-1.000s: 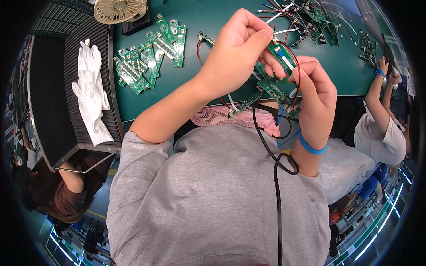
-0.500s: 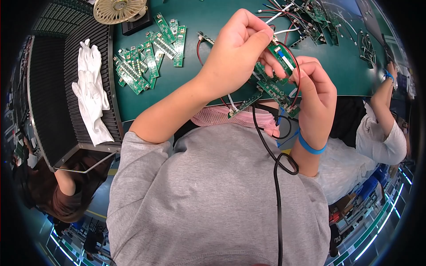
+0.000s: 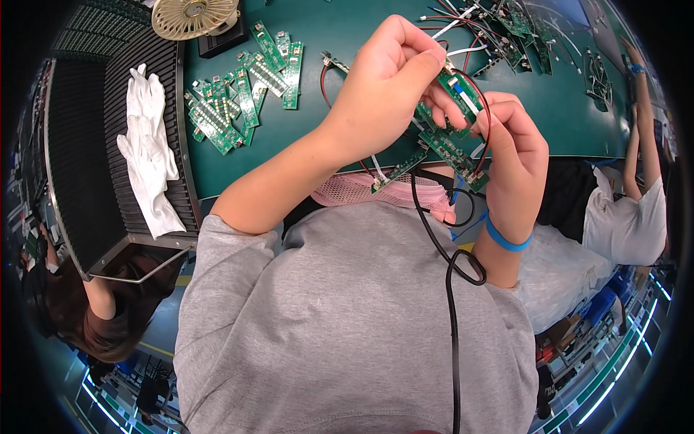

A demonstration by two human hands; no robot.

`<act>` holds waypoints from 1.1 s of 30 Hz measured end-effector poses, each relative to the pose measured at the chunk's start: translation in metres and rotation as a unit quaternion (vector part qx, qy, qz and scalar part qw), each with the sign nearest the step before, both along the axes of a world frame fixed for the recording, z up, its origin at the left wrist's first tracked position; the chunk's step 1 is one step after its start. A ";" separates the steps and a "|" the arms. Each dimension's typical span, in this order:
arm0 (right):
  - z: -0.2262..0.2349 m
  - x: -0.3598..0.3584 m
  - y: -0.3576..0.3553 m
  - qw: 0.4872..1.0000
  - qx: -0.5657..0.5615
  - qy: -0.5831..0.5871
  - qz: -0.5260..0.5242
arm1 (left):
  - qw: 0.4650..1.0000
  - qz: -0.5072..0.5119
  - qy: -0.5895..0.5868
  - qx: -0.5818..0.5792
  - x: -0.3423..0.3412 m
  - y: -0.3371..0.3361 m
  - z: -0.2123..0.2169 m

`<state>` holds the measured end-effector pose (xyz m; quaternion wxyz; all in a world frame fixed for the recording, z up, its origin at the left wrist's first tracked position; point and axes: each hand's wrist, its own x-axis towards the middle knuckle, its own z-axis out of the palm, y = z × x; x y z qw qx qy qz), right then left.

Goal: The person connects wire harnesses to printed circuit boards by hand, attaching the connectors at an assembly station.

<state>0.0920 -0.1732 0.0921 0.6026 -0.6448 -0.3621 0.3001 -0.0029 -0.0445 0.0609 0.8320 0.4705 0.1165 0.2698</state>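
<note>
Between my two hands is a narrow green circuit board (image 3: 463, 92) with a white flat cable, blue at its end, lying along it. My left hand (image 3: 396, 79) pinches its far end between thumb and fingers. At the near end, the fingertips of my right hand (image 3: 515, 137) are closed on the board and cable. A red and black wire pair (image 3: 486, 108) loops beside my right fingers. More wired circuit boards (image 3: 452, 152) hang below my hands near the table edge, partly hidden by my left hand.
Several loose green circuit boards (image 3: 246, 87) lie left on the green table (image 3: 303, 134). Wired boards (image 3: 517, 32) pile up at the far right. A fan (image 3: 195, 16) stands far left, beside a black ribbed rack (image 3: 119, 166) holding white gloves (image 3: 150, 155). A black cable (image 3: 453, 333) hangs before me.
My hands and the held board have hardly moved. At the right edge, another person's arms have shifted and now reach up toward the table's far side.
</note>
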 end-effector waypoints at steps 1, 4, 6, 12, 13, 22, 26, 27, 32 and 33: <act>0.000 0.000 0.000 1.000 0.001 0.002 -0.001 | 1.000 0.000 0.000 0.000 0.000 0.000 0.000; -0.001 0.001 -0.001 1.000 -0.001 -0.001 0.000 | 1.000 -0.001 0.001 0.002 0.000 0.000 0.000; -0.001 0.000 0.000 1.000 0.001 0.000 0.001 | 1.000 -0.001 0.002 0.002 0.000 -0.001 0.000; -0.002 0.000 -0.001 1.000 0.007 0.011 0.002 | 1.000 -0.010 -0.004 0.007 -0.001 -0.001 0.001; -0.002 0.000 0.000 1.000 0.009 0.009 0.004 | 1.000 -0.010 -0.005 0.007 -0.001 -0.001 0.001; -0.001 -0.001 0.000 0.998 0.031 -0.061 0.000 | 0.997 -0.021 -0.046 0.058 -0.001 -0.004 0.003; -0.001 -0.003 -0.001 0.998 0.017 -0.053 0.004 | 0.997 -0.044 -0.031 0.049 -0.001 -0.003 0.003; -0.002 -0.003 -0.002 0.999 0.018 -0.049 0.004 | 0.997 -0.062 -0.022 0.046 -0.002 -0.002 0.003; -0.003 -0.004 0.000 0.999 0.024 -0.041 0.006 | 0.997 -0.056 -0.018 0.052 -0.002 -0.002 0.002; -0.003 -0.005 0.000 0.999 0.023 -0.044 0.006 | 0.997 -0.051 -0.010 0.058 -0.003 -0.002 0.001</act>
